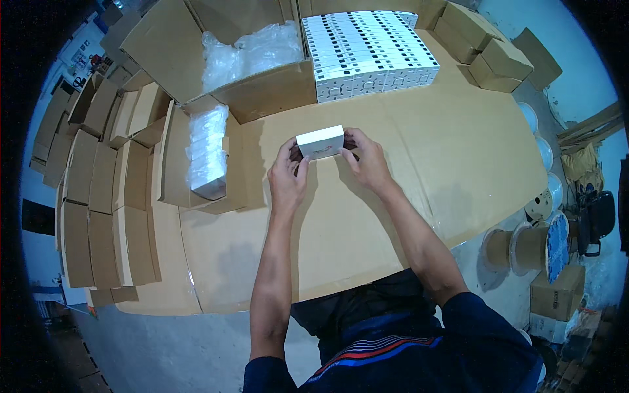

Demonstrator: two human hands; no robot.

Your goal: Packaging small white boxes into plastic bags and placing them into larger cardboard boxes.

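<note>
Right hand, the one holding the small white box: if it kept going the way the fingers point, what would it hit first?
The right hand points up-left across the small white box. Past that, probably the open cardboard carton with plastic-wrapped packs, though depth is hard to judge.

Work surface: a table (419, 196) that was covered with flattened brown cardboard sheets, seams visible between them.
Far centre: a block of small white boxes (370, 52) stood in close rows on the cardboard.
Far left: a large open carton (262, 92) rested on the surface and held clear plastic bags (246, 52).
Left of centre: a smaller open carton (177, 164) lay on the surface with a bundle of plastic-wrapped white items (208, 154) in it.
Left edge: flat folded cartons (98, 196) were stacked in overlapping rows.
Far right corner: closed brown boxes (488, 56) sat in a short pile.
</note>
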